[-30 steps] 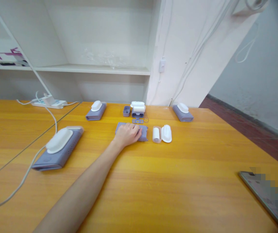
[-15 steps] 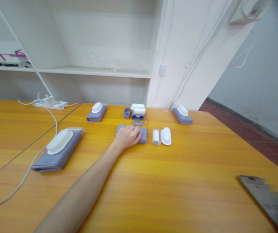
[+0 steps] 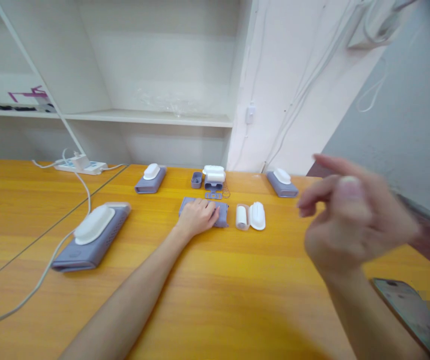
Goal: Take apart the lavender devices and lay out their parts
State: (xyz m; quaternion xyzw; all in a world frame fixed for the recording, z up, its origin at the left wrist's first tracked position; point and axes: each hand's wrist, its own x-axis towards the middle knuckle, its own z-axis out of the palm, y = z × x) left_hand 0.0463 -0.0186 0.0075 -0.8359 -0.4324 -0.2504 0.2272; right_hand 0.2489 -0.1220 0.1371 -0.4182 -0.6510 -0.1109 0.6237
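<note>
My left hand (image 3: 198,218) lies over a flat grey-purple case (image 3: 222,214) on the wooden table, its fingers bent against the top and covering much of it. Raised in the air at the right is my right hand (image 3: 350,215), somewhat blurred; the index finger points left, the other fingers curl loosely, and nothing shows in its grasp. Just right of the case sits a small clear-and-white box (image 3: 243,217) with a white roll inside and its white lid (image 3: 257,216) folded open. Behind the case stands a white-topped grey-purple holder (image 3: 213,175) beside a small grey-purple cup (image 3: 196,180).
Grey-purple units with white tops stand at the near left (image 3: 90,237), back left (image 3: 150,178) and back right (image 3: 282,183). A white cable (image 3: 45,265) crosses the left side towards a power strip (image 3: 87,166). A phone (image 3: 406,305) lies at the right, partly behind my right forearm.
My right hand has come into view from the lower right and is now above the table's right side. The left hand stays on the case. The view has tipped slightly upward.
</note>
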